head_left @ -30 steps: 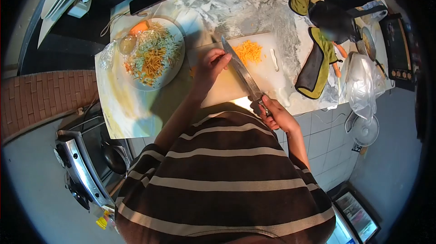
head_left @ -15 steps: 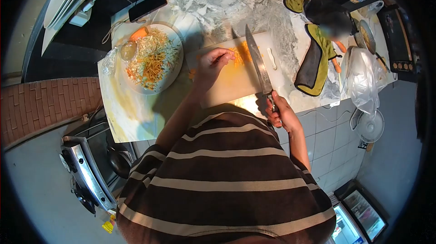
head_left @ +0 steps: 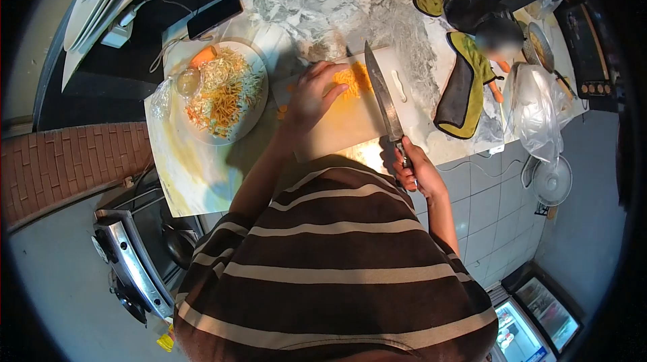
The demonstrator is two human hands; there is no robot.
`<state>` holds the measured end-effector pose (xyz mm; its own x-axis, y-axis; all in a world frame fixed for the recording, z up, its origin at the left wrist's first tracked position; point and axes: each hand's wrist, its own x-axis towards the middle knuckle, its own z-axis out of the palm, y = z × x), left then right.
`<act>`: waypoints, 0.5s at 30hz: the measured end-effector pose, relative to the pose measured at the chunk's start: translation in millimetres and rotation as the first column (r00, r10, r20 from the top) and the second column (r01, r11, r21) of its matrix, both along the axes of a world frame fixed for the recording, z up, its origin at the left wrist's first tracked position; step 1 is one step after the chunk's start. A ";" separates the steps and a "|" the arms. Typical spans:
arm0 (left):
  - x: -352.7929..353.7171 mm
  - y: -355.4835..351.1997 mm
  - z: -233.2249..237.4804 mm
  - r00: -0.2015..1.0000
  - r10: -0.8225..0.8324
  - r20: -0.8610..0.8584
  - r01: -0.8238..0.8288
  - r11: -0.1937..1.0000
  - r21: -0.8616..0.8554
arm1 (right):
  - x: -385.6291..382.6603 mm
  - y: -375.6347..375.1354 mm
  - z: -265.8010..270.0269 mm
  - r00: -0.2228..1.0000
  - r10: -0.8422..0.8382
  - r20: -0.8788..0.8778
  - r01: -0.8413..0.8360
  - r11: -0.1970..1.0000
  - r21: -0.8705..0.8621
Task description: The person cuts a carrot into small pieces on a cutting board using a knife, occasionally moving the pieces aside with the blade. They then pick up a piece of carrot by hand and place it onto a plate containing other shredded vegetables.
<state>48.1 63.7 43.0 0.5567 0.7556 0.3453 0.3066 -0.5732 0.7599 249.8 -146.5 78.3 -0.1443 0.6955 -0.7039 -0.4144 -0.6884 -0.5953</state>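
My right hand (head_left: 418, 170) grips the handle of a large knife (head_left: 383, 96), its blade pointing away over the right part of the white cutting board (head_left: 337, 134). Chopped orange pieces (head_left: 353, 81) lie in a small heap left of the blade. My left hand (head_left: 314, 96) is over the board beside this heap, fingers apart and curved around its left side. A few more orange bits (head_left: 282, 112) sit at the board's left edge. Left of the board stands a plate (head_left: 255, 116) with shredded vegetables (head_left: 226, 92) and a larger orange piece (head_left: 203, 56).
A black phone (head_left: 214, 16) lies at the back left. On the right are a green and grey cloth (head_left: 464, 92), carrots (head_left: 497, 92), a clear plastic bag (head_left: 536, 106) and a pan (head_left: 539, 45). A stove (head_left: 131, 261) stands lower left.
My left hand has opened from a loose pinch, its fingers spreading at the orange heap. The knife stays in my right hand, and the view has shifted slightly.
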 end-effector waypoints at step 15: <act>-66.2 -36.2 -25.6 0.945 0.172 -0.277 -0.149 0.984 0.101 | -29.6 8.2 -18.8 0.593 0.241 0.768 -0.376 0.927 -0.001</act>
